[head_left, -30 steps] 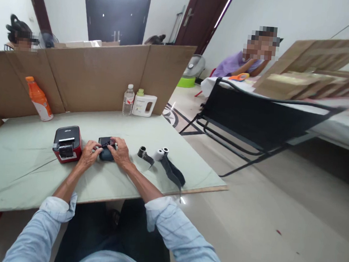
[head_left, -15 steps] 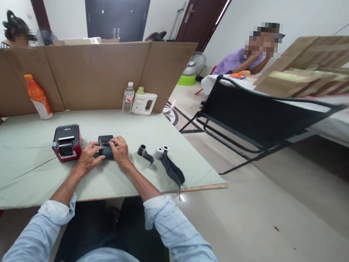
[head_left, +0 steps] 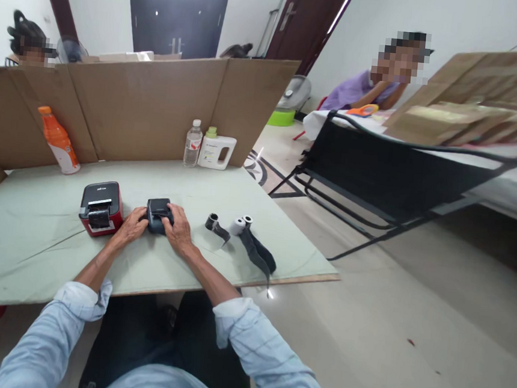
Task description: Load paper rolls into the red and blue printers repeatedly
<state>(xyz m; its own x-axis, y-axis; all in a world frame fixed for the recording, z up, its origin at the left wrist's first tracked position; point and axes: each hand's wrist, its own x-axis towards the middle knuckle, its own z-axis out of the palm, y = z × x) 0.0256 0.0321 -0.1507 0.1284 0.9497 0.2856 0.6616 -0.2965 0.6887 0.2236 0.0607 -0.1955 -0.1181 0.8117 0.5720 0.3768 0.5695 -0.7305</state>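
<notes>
A small dark portable printer [head_left: 159,208] sits on the table between my hands. My left hand [head_left: 134,222] grips its left side, fingers bent against the edge. On the other side my right hand [head_left: 179,226] is wrapped round the right edge, its thumb over the front of the top. Left of my left hand stands a larger red and black printer [head_left: 102,207] with a dark strip at its front slot. To the right of my right hand lie a small dark roll [head_left: 212,221] with a loose tail and white-cored paper rolls [head_left: 238,226] with long dark strips trailing toward the table edge.
A cardboard screen [head_left: 148,109] closes off the back of the pale green table [head_left: 156,269]. Before it stand an orange bottle [head_left: 59,140], a water bottle [head_left: 193,144] and a white jug [head_left: 214,151]. A black folding cot [head_left: 387,175] and a seated person [head_left: 353,93] are at right.
My right hand has moved from the top of the small printer to its right edge. The left fingers have drawn back to the left side. The view has shifted slightly.
</notes>
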